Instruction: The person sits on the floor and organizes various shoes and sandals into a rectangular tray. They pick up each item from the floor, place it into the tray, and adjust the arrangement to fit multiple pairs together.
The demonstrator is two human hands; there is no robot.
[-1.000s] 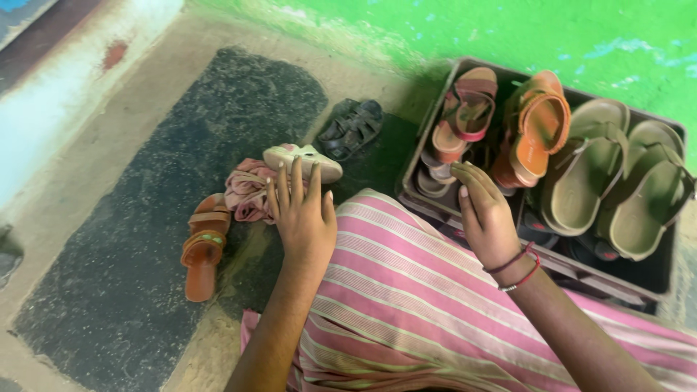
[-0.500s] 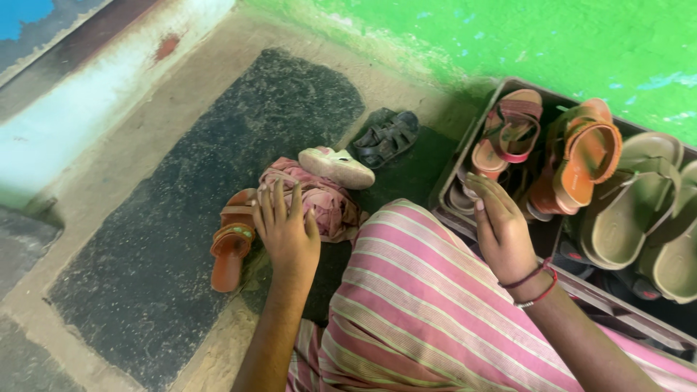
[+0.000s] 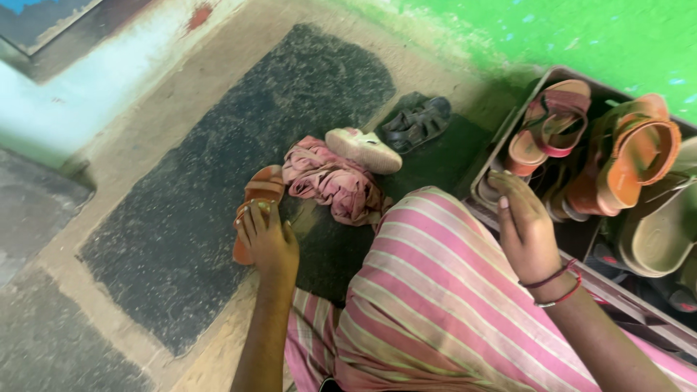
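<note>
My left hand (image 3: 267, 239) lies on the near end of an orange sandal (image 3: 260, 190) on the floor, fingers over its top and thumb at its right side. Just right of the sandal sits a crumpled pink cloth (image 3: 334, 181), with a small white shoe (image 3: 363, 149) against its far edge. My right hand (image 3: 526, 229), with thread bands at the wrist, hovers at the near left corner of a dark crate (image 3: 508, 134); its fingers are loosely curled and it holds nothing. My lap in a pink striped garment (image 3: 435, 290) fills the space between my arms.
The crate holds a pink-strapped sandal (image 3: 552, 123), orange sandals (image 3: 632, 152) and beige sandals (image 3: 664, 232). A small dark sandal (image 3: 417, 123) lies beyond the white shoe. A dark mat (image 3: 203, 167) covers the floor. A green wall (image 3: 544, 36) runs behind.
My left hand left the white shoe and pink cloth and moved left and nearer onto the orange sandal. The view swung left. My right hand stayed by the crate.
</note>
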